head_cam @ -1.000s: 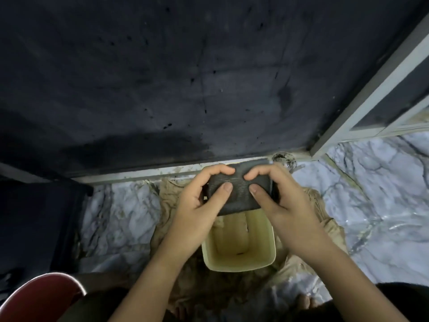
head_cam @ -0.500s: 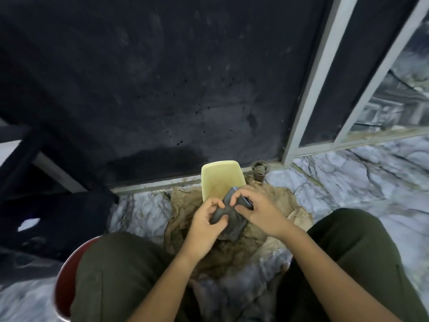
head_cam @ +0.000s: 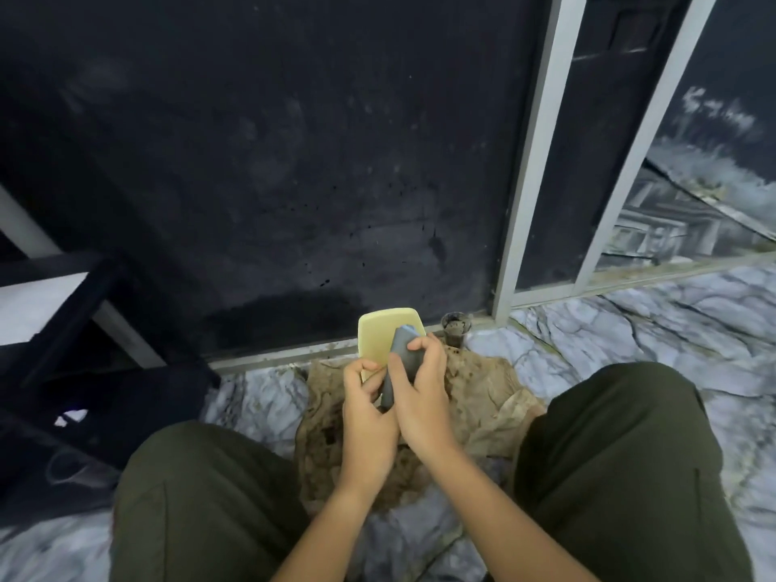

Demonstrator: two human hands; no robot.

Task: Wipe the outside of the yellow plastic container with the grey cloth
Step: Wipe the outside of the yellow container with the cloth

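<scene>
The yellow plastic container [head_cam: 380,340] is held tilted above the floor with its flat outer face turned toward me. My left hand [head_cam: 367,407] grips its lower edge from the left. My right hand [head_cam: 420,396] presses the folded grey cloth [head_cam: 402,354] against the container's right side. Both hands cover the container's lower part, and its inside is hidden.
Crumpled brown paper [head_cam: 474,392] with dirt lies on the marble floor [head_cam: 630,342] under my hands. A small cup of soil [head_cam: 457,329] stands by the white door frame [head_cam: 527,182]. A dark wall [head_cam: 273,161] is ahead, black furniture [head_cam: 75,350] at left. My knees [head_cam: 621,455] flank the paper.
The view rose and pulled back, so my knees now show. The container went from open side up to its outer face toward me. The cloth moved up along its right side.
</scene>
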